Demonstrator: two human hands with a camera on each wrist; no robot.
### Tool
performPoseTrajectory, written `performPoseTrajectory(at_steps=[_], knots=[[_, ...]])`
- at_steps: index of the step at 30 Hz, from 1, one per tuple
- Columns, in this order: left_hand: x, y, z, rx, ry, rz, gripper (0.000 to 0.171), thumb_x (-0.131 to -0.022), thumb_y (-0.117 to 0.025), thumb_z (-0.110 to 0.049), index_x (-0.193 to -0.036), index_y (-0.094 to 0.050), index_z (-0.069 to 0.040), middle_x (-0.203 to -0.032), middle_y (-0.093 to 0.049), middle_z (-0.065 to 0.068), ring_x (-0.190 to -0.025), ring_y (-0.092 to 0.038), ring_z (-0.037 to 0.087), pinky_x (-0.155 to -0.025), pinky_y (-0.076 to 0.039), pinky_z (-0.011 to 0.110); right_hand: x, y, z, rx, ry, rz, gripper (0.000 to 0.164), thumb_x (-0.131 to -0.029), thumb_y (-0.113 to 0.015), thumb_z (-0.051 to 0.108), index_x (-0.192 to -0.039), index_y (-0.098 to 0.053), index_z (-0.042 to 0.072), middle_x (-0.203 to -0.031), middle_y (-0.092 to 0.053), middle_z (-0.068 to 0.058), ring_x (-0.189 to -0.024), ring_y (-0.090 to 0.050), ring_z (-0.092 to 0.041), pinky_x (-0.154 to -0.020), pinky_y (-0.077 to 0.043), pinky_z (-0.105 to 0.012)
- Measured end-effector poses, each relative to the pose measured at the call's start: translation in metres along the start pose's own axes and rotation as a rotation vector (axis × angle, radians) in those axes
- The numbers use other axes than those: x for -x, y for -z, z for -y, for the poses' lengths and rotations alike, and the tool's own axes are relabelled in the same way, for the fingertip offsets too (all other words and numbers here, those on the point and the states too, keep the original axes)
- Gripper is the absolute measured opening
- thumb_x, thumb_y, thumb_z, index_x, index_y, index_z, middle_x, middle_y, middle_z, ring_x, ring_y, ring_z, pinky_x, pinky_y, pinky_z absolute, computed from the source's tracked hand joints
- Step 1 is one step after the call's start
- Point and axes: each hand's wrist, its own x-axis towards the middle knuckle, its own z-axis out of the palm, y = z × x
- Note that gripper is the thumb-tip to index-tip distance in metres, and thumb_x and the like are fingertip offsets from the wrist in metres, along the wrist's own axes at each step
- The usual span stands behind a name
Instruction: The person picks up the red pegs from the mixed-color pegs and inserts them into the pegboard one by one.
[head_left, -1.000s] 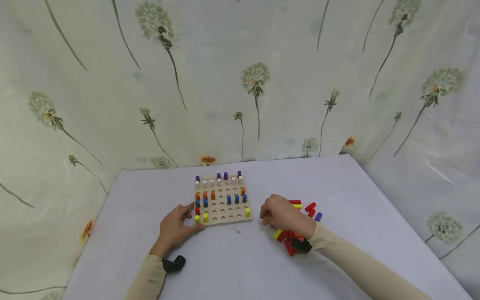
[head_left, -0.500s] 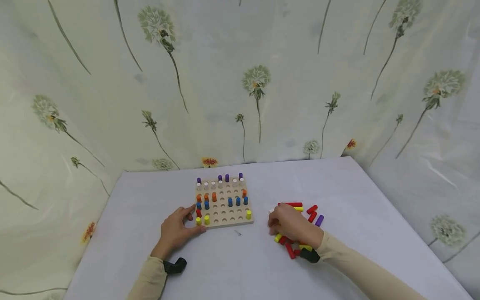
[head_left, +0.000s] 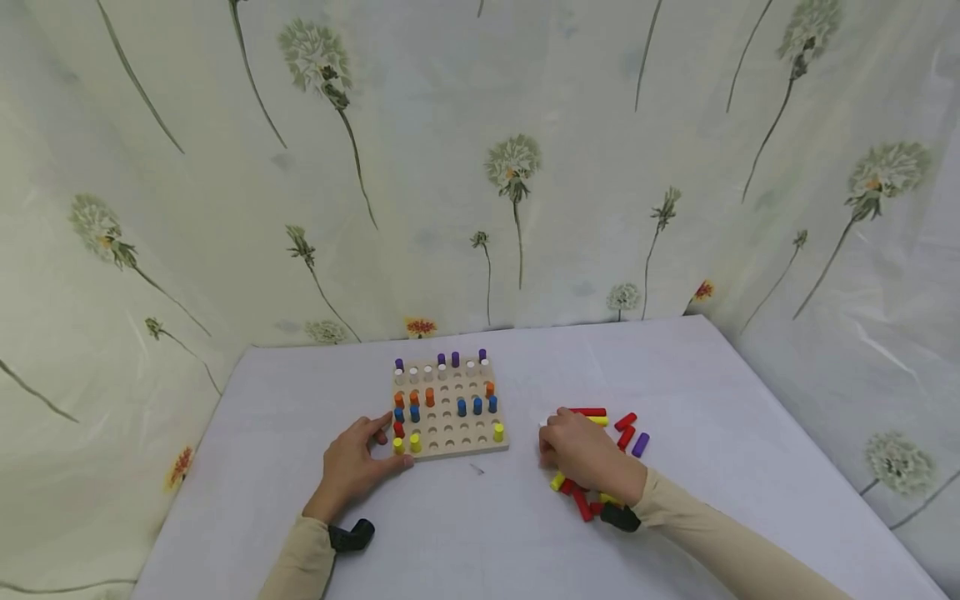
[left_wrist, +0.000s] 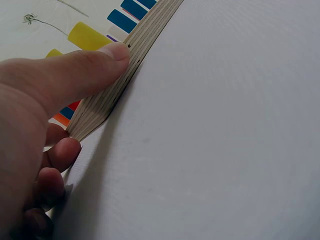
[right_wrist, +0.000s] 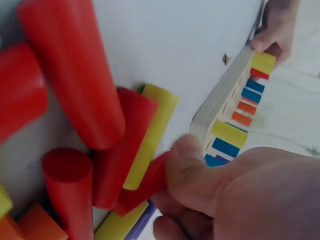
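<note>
My left hand (head_left: 352, 458) holds the near-left corner of a wooden pegboard (head_left: 459, 451), its thumb against the front edge and fingers along the left side. The left wrist view shows that thumb on the board's layered edge (left_wrist: 147, 40), beside a yellow peg (left_wrist: 89, 37). Colored pegs stand in rows on the board: purple, white, orange, blue, red and yellow, with bare holes among them. My right hand (head_left: 588, 452) is over a loose pile of pegs to the right. In the right wrist view its thumb and fingers pinch a red peg (right_wrist: 145, 187); the fingers partly hide it.
Around the right hand lie several loose pegs, mostly red, with a purple peg (head_left: 641, 444) at the pile's right side. A small dark mark (head_left: 477, 469) shows on the white tablecloth before the board. A flowered curtain (head_left: 420, 167) hangs behind the table.
My right hand has moved rightward and nearer, from the pile's left side onto the pegs, then shifted only slightly. The left hand stays at the board's corner. The head view has tilted slightly.
</note>
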Motion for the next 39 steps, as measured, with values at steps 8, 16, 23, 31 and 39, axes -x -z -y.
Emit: performPoseTrajectory(at_steps=[8, 16, 23, 31, 39], knots=[[0.001, 0.000, -0.001, -0.001, 0.000, -0.007, 0.085, -0.075, -0.092, -0.054, -0.145, -0.066, -0.013, -0.094, -0.061, -0.005, -0.075, -0.046, 0.012, -0.067, -0.033, 0.027, 0.000, 0.001, 0.005, -0.114, -0.006, -0.086, 0.013, -0.099, -0.077, 0.023, -0.106, -0.067, 0.018, -0.093, -0.062, 0.006, -0.090, -0.050, -0.012, -0.075, -0.051, -0.025], [0.001, 0.002, -0.001, 0.002, 0.014, 0.002, 0.087, -0.074, -0.093, -0.055, -0.146, -0.066, -0.013, -0.094, -0.061, -0.006, -0.074, -0.045, 0.012, -0.066, -0.032, 0.028, -0.009, -0.002, 0.004, -0.119, 0.020, -0.269, 0.007, -0.096, -0.080, 0.020, -0.102, -0.081, 0.018, -0.086, -0.067, 0.009, -0.083, -0.051, -0.010, -0.070, -0.049, -0.023], [-0.001, -0.001, 0.001, 0.007, 0.011, 0.000, 0.086, -0.075, -0.093, -0.055, -0.145, -0.066, -0.013, -0.095, -0.062, -0.006, -0.076, -0.046, 0.012, -0.068, -0.033, 0.028, -0.014, 0.000, 0.004, -0.171, 0.003, -0.418, 0.015, -0.086, -0.090, 0.030, -0.091, -0.083, 0.018, -0.076, -0.067, 0.012, -0.078, -0.050, -0.009, -0.066, -0.045, -0.024], [0.000, 0.000, 0.000, 0.001, 0.008, -0.001, 0.087, -0.074, -0.093, -0.055, -0.145, -0.066, -0.013, -0.094, -0.060, -0.006, -0.075, -0.045, 0.012, -0.067, -0.032, 0.027, -0.023, 0.004, 0.010, -0.182, 0.036, -0.520, 0.017, -0.086, -0.089, 0.030, -0.095, -0.085, 0.017, -0.083, -0.075, 0.008, -0.080, -0.053, -0.009, -0.069, -0.046, -0.026], [0.000, 0.000, -0.001, 0.009, 0.015, -0.002, 0.086, -0.074, -0.093, -0.056, -0.144, -0.067, -0.014, -0.094, -0.060, -0.007, -0.076, -0.045, 0.012, -0.068, -0.032, 0.029, -0.035, 0.007, 0.025, -0.230, 0.101, -0.541, 0.013, -0.087, -0.087, 0.016, -0.100, -0.086, 0.011, -0.088, -0.079, 0.002, -0.080, -0.059, -0.018, -0.070, -0.048, -0.027]])
